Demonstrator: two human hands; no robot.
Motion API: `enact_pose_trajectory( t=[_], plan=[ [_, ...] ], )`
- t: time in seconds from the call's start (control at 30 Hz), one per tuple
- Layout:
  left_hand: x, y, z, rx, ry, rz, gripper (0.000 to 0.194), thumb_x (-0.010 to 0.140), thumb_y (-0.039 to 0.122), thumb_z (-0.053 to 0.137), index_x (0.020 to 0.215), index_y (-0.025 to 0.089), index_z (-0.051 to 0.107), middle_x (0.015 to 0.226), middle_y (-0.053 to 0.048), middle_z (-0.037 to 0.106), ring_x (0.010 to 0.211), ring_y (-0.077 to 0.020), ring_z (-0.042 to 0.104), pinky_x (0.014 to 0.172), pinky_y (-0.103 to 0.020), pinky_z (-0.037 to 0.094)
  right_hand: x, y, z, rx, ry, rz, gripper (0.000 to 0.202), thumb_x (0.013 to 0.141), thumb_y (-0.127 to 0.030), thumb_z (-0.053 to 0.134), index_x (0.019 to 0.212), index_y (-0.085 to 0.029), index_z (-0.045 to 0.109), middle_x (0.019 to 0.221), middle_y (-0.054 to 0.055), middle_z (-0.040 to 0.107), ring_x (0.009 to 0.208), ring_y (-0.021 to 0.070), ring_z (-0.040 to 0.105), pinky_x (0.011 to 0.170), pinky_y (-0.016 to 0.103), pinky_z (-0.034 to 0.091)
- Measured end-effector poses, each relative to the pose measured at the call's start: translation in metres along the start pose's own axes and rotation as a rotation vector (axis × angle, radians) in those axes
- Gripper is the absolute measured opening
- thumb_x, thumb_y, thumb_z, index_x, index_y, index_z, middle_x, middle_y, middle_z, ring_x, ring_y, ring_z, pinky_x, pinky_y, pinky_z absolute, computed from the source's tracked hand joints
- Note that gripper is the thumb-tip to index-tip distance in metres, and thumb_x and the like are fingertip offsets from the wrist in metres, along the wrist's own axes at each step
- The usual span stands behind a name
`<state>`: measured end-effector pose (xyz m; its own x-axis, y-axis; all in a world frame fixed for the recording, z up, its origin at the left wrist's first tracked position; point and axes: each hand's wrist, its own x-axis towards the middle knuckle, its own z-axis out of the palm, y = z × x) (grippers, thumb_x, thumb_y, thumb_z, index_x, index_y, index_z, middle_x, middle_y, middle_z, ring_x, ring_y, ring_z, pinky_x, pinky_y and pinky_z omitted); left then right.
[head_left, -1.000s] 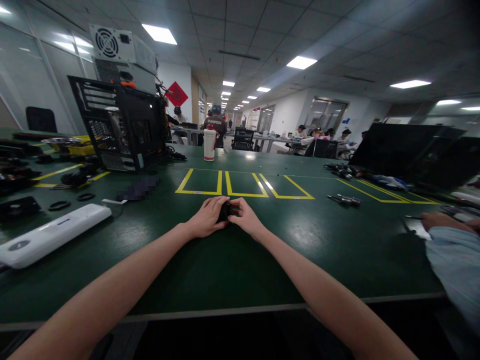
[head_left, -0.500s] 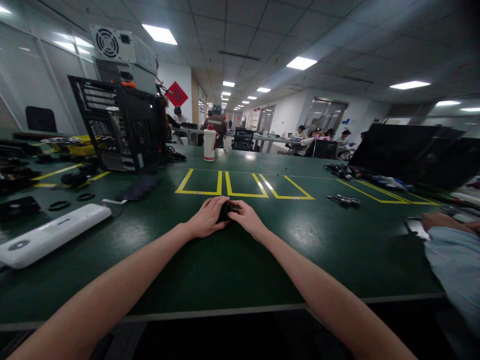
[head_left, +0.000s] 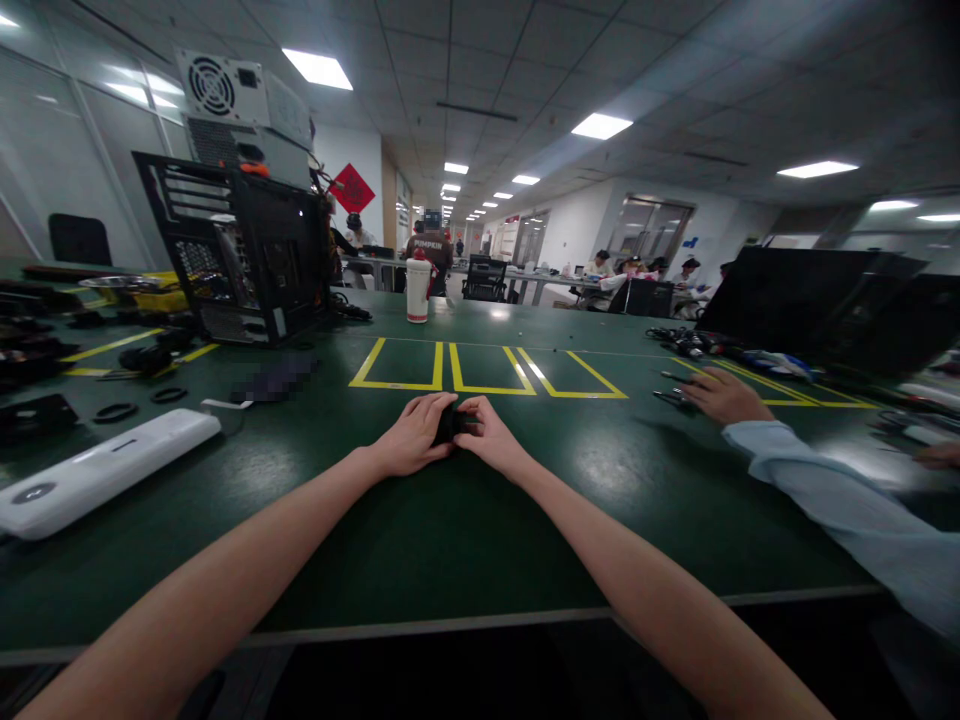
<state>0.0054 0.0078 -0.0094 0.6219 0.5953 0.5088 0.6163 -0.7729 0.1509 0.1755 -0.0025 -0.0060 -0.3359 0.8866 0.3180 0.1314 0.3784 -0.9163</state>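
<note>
Straight ahead, low over the green table (head_left: 450, 540), my left hand (head_left: 411, 436) is closed around a small black object (head_left: 447, 424) whose kind I cannot make out. My right hand (head_left: 486, 436) has its fingertips bent against the object's right side, thumb and fingers close together. Much of the object is hidden behind the fingers. Just beyond both hands, yellow tape outlines (head_left: 491, 390) mark the tabletop.
On the left lie a white power-bank-like device (head_left: 112, 470) and black rings (head_left: 169, 395), with a black computer case (head_left: 255, 250) behind. A white cup (head_left: 419, 290) stands farther back. At right, a co-worker's hand (head_left: 724, 396) reaches toward metal tools (head_left: 675, 398); dark monitors (head_left: 810, 305) stand behind.
My hands stay nearly in place around the black object; the right fingers shift slightly. The co-worker's blue-sleeved arm has reached in from the right to the metal tools.
</note>
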Motion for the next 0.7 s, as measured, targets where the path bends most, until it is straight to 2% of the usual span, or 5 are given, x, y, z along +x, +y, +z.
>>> enact_pose_trajectory(
  t=[0.2, 0.43, 0.5, 0.7],
  plan=[
    [0.001, 0.0, -0.001, 0.01, -0.008, -0.003, 0.064, 0.075, 0.032, 0.052, 0.127, 0.017, 0.018, 0.125, -0.013, 0.037, 0.12, -0.0255, 0.033, 0.101, -0.045, 0.023, 0.001, 0.009, -0.003, -0.194, 0.043, -0.04, 0.036, 0.06, -0.011, 0.051, 0.093, -0.021, 0.041, 0.091, 0.0, 0.05, 0.091, 0.016, 0.052, 0.088, 0.038, 0.037],
    [0.001, 0.0, -0.001, -0.067, 0.012, -0.065, 0.059, 0.076, 0.033, 0.051, 0.125, 0.019, 0.022, 0.121, -0.011, 0.04, 0.116, -0.025, 0.037, 0.1, -0.046, 0.024, 0.002, 0.013, -0.011, -0.265, 0.116, 0.031, 0.039, 0.062, -0.012, 0.053, 0.099, -0.019, 0.045, 0.104, 0.005, 0.05, 0.104, 0.0173, 0.048, 0.094, 0.037, 0.034],
    [0.001, -0.003, 0.0, -0.105, 0.01, -0.108, 0.057, 0.076, 0.034, 0.05, 0.125, 0.02, 0.023, 0.12, -0.01, 0.041, 0.114, -0.0249, 0.039, 0.098, -0.047, 0.026, 0.0, 0.009, -0.016, -0.318, 0.088, 0.057, 0.041, 0.063, -0.016, 0.057, 0.102, -0.018, 0.046, 0.106, 0.006, 0.051, 0.104, 0.0187, 0.048, 0.094, 0.039, 0.034],
    [0.003, -0.017, 0.005, -0.202, -0.041, -0.258, 0.053, 0.077, 0.038, 0.049, 0.121, 0.015, 0.032, 0.118, -0.014, 0.044, 0.108, -0.0263, 0.045, 0.091, -0.045, 0.036, -0.011, -0.003, -0.03, -0.481, -0.12, 0.039, 0.05, 0.062, -0.031, 0.065, 0.108, -0.019, 0.05, 0.107, 0.007, 0.052, 0.1, 0.021, 0.049, 0.09, 0.041, 0.036]
  ],
)
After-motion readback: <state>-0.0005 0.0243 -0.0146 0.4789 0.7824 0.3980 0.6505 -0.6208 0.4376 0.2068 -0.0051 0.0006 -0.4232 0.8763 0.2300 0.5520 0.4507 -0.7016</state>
